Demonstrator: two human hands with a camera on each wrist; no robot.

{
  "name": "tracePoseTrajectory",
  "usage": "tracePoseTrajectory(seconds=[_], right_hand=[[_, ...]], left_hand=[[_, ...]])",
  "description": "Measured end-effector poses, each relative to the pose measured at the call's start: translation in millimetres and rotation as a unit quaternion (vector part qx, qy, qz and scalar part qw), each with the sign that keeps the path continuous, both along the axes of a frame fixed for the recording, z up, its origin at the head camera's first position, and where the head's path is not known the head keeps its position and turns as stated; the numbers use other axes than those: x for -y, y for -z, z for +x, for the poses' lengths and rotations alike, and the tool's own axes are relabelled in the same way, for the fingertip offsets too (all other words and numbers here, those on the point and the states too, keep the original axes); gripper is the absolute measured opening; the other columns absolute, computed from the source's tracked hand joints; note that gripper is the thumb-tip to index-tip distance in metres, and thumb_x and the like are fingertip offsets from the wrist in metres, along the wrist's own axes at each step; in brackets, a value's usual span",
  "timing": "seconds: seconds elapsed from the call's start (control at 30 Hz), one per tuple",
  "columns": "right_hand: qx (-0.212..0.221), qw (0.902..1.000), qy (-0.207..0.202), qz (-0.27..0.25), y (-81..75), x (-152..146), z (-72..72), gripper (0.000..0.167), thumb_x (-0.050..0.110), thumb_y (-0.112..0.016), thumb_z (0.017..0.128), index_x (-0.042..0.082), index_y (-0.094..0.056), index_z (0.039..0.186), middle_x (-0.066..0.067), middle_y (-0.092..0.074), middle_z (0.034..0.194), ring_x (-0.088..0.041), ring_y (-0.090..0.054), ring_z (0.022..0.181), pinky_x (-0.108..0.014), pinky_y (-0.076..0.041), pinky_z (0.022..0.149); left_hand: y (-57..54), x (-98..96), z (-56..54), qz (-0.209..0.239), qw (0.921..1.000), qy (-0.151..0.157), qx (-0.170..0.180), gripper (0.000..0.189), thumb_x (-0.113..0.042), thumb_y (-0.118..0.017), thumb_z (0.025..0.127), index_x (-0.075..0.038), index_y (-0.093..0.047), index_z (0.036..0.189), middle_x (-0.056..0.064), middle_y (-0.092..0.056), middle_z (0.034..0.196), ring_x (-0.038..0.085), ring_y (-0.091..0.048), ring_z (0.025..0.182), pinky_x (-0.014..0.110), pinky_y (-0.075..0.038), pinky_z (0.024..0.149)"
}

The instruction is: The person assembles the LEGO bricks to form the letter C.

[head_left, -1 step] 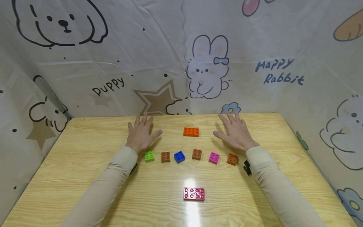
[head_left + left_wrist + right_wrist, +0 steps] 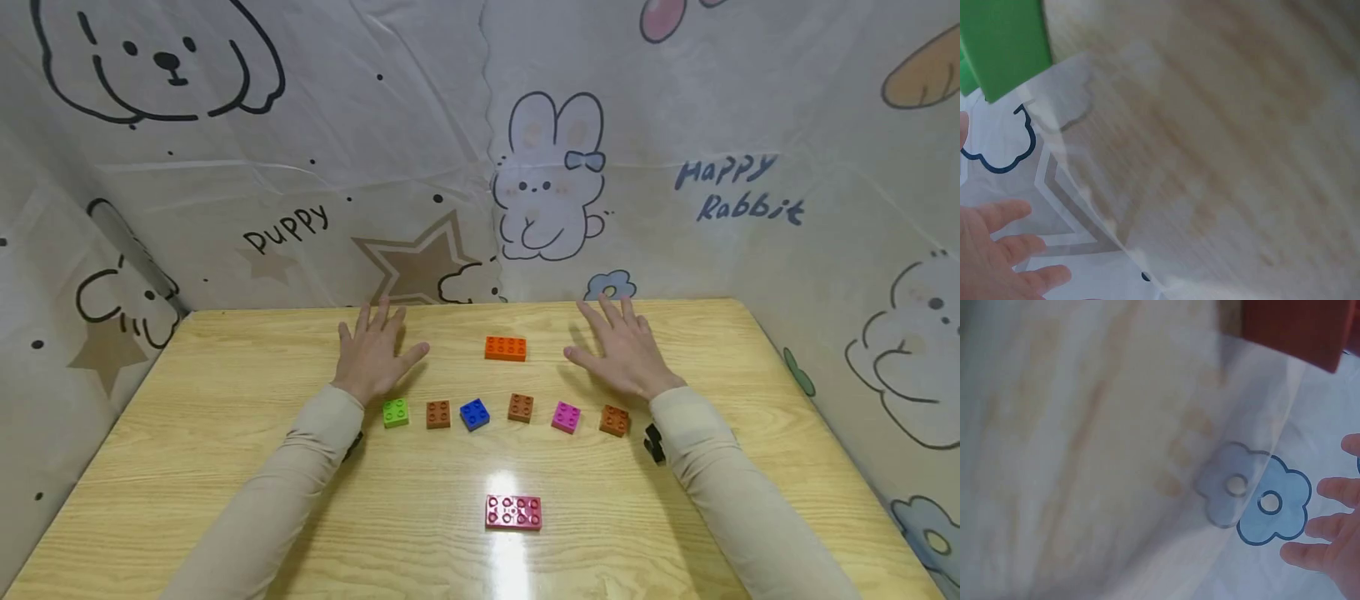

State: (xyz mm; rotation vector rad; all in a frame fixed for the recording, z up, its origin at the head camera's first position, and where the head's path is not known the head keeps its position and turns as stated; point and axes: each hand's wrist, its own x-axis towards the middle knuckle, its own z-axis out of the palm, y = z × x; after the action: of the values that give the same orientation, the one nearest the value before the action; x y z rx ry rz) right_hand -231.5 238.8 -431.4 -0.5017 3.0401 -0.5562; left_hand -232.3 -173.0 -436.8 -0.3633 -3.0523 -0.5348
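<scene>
My left hand (image 2: 372,357) is spread with straight fingers at the table's back left, holding nothing. Just below its wrist lies a lime green toy brick (image 2: 395,413), which looms large in the left wrist view. Opposite, my right hand (image 2: 624,352) is likewise spread and holds nothing. Closest to it is a brown brick (image 2: 614,421). Between these two, in a loose row, are another brown brick (image 2: 438,414), a blue brick (image 2: 475,414), a third brown brick (image 2: 521,407) and a magenta brick (image 2: 566,417). An orange long brick (image 2: 506,348) lies between the hands.
A dark red long brick (image 2: 513,512) lies nearer the front of the wooden table (image 2: 420,508), beside a glare spot. A printed cloth (image 2: 405,192) stands along the table's back and sides. Dark pieces of the wrist cameras (image 2: 655,443) show beside the cuffs.
</scene>
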Motion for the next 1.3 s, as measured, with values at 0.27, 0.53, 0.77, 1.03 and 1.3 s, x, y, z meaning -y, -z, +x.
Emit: tracePoseTrajectory(seconds=[0.27,0.53,0.77,1.03,1.3], right_hand=[[0.01,0.9999,-0.004,0.011,3.1,-6,10.2,0.087,0.06,-0.054,0.108,0.009,-0.026,0.173,-0.029,-0.014,0.177,-0.057,0.002,0.161,-0.076,-0.007,0.123],[0.02,0.9997,-0.015,0.006,-5.9,-16,27.5,0.082,0.057,-0.054,0.11,0.009,-0.031,0.172,-0.026,-0.018,0.177,-0.055,-0.003,0.161,-0.073,-0.009,0.125],[0.008,0.9994,-0.033,-0.006,-12.3,-24,46.9,0.079,0.056,-0.057,0.109,0.007,-0.039,0.168,-0.027,-0.031,0.173,-0.054,-0.02,0.159,-0.075,-0.019,0.122],[0.008,0.9985,-0.054,0.004,-22.1,-31,73.8,0.072,0.052,-0.063,0.108,0.006,-0.051,0.162,-0.025,-0.044,0.166,-0.052,-0.042,0.149,-0.073,-0.031,0.118],[0.0,0.9976,-0.064,0.025,-12.4,-38,87.6,0.067,0.049,-0.076,0.101,0.005,-0.063,0.151,-0.02,-0.067,0.135,-0.042,-0.066,0.12,-0.064,-0.053,0.1]], left_hand=[[3.9,-1.5,7.0,-0.006,0.9997,0.005,0.024,0.086,-0.058,-0.052,0.109,0.002,-0.034,0.167,0.027,-0.011,0.177,0.057,-0.009,0.16,0.082,-0.005,0.12],[-4.4,-6.3,31.0,0.005,0.9994,0.024,0.025,0.083,-0.056,-0.058,0.108,0.002,-0.04,0.165,0.027,-0.016,0.177,0.054,-0.008,0.161,0.08,-0.004,0.121],[-15.5,-13.0,63.0,0.007,0.9984,0.053,0.019,0.08,-0.055,-0.061,0.107,0.0,-0.047,0.163,0.023,-0.018,0.177,0.051,-0.01,0.162,0.077,-0.007,0.123],[-25.3,-33.3,106.0,0.07,0.9901,0.117,-0.033,0.067,-0.044,-0.072,0.105,-0.001,-0.058,0.154,0.024,-0.052,0.159,0.043,-0.051,0.136,0.063,-0.046,0.108],[-21.0,-61.7,141.3,0.123,0.9756,0.18,-0.029,0.056,-0.041,-0.075,0.103,-0.002,-0.069,0.143,0.014,-0.067,0.131,0.033,-0.06,0.119,0.054,-0.055,0.097]])
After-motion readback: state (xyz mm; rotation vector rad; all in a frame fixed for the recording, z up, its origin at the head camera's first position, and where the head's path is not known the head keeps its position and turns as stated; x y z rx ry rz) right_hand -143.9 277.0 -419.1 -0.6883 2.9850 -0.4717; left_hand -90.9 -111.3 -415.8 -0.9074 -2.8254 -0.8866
